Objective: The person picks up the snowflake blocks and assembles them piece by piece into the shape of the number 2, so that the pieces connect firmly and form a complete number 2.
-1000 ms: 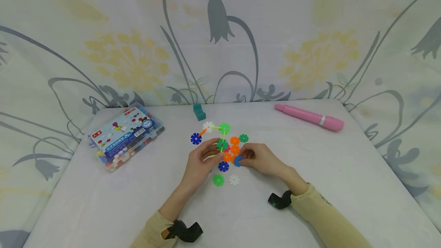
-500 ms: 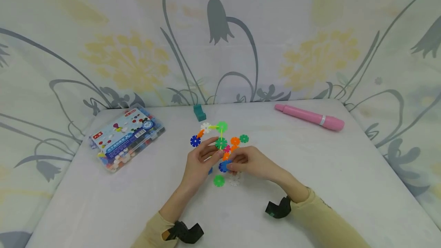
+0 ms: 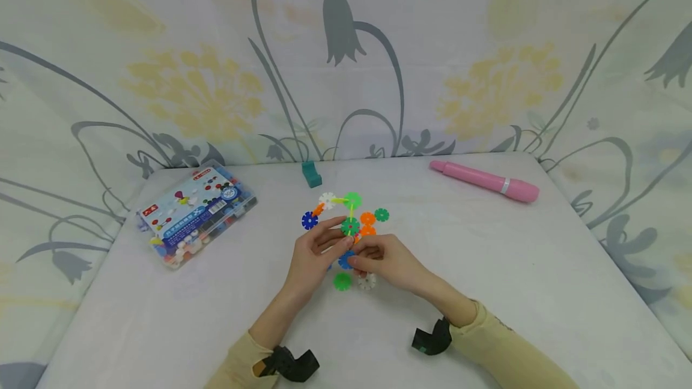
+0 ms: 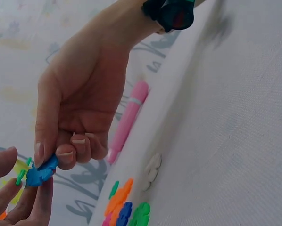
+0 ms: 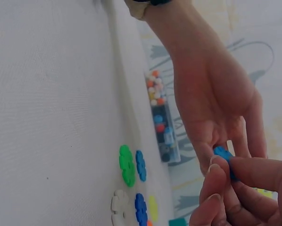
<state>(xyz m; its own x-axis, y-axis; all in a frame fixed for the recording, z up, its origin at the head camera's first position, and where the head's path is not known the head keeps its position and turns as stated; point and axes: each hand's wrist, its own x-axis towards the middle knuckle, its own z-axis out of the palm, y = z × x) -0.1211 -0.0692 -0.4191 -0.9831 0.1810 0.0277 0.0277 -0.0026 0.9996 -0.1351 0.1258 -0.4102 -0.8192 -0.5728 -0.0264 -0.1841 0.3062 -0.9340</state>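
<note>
My left hand holds a linked chain of notched plastic snowflake discs by its near end, close to a green disc. From there the chain runs through yellow pieces to a light green disc, a white disc and a dark blue disc. Thumb and fingers of my right hand pinch a blue disc, with the left fingertips right beside it. In the left wrist view, a thin green disc edge shows next to the blue one. The fingers hide part of the join.
Loose discs lie under and around the hands: orange, green, light green, white and dark blue. A clear case of parts lies left, a teal block behind, a pink pen-shaped object at back right.
My right hand has brought the blue disc from the right of the loose discs leftward to my left hand's fingertips. The left hand stays nearly in place with the chain.
</note>
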